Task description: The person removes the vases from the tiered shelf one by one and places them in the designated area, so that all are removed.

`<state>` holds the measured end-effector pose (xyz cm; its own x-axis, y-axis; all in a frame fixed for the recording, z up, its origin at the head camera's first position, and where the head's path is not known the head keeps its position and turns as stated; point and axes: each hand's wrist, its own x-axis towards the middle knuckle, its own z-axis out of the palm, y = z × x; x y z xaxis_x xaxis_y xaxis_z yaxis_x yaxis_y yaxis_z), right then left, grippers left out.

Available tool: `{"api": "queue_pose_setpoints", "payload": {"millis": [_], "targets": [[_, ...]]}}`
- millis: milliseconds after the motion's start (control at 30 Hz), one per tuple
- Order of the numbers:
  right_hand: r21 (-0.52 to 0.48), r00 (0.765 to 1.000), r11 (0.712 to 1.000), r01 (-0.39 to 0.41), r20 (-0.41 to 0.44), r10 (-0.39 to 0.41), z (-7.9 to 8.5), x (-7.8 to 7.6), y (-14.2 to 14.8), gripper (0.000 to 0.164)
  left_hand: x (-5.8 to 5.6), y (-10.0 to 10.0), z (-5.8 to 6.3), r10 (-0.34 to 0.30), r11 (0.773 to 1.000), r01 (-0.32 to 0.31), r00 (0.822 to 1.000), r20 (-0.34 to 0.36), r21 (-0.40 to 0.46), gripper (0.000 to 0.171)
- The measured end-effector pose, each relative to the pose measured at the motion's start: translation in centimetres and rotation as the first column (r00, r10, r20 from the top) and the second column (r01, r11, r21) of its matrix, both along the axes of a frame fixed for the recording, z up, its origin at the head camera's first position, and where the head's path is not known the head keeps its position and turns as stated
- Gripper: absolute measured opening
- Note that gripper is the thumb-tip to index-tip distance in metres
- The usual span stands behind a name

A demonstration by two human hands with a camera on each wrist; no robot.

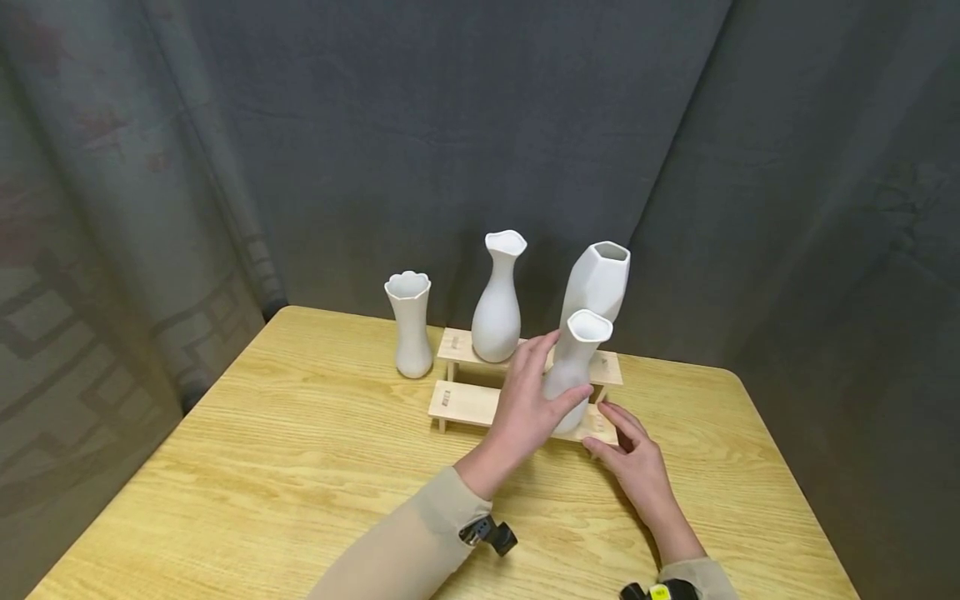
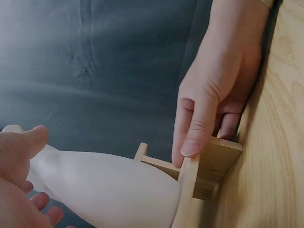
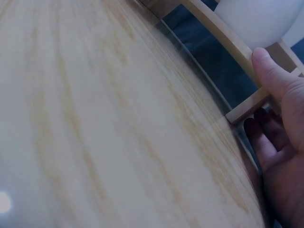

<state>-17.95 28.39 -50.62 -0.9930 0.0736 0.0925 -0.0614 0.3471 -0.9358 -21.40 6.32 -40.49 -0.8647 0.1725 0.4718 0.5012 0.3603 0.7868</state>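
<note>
My left hand is around a white vase with a flared mouth, its thumb in front and fingers on the far side. This vase stands upright on the lower step of a two-step wooden stand. In the left wrist view, the left hand is at the narrower upper part of the vase. At the stand's right end, my right hand grips the lower step. Its thumb lies on the front edge, while its other fingers reach round the end of the step.
On the upper step stand a white long-necked vase and a tall faceted vase, partly hidden by the held one. A scalloped-rim vase stands on the wooden table left of the stand. Dark curtains hang behind.
</note>
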Motion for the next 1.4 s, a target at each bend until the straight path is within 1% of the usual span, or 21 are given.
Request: {"api": "queue_pose_setpoints", "payload": {"millis": [367,500,700,1000,1400], "targets": [[0.003,1.000,1.000,-0.007,-0.001,0.007,-0.1,-0.1,0.1,0.072,-0.3,0.4,-1.1,-0.014,0.997,0.011,0.999,-0.040,-0.074,0.082],[-0.001,1.000,1.000,-0.009,-0.001,0.009,0.0,0.0,0.1,0.072,-0.4,0.5,-1.4,-0.021,0.996,0.016,0.999,-0.050,-0.088,0.081],[-0.002,1.000,1.000,-0.008,0.001,0.008,0.1,0.0,0.1,0.073,-0.5,0.4,-1.5,-0.035,0.994,0.032,0.999,-0.029,-0.105,0.079],[0.009,1.000,1.000,-0.004,0.006,0.004,0.1,0.0,0.0,0.072,-0.6,0.5,-1.7,-0.036,0.993,0.036,0.999,0.009,-0.115,0.075],[0.007,1.000,1.000,0.000,0.006,0.000,0.1,0.0,-0.1,0.072,-0.6,0.5,-1.7,-0.030,0.994,0.029,1.000,-0.007,-0.107,0.071]]}}
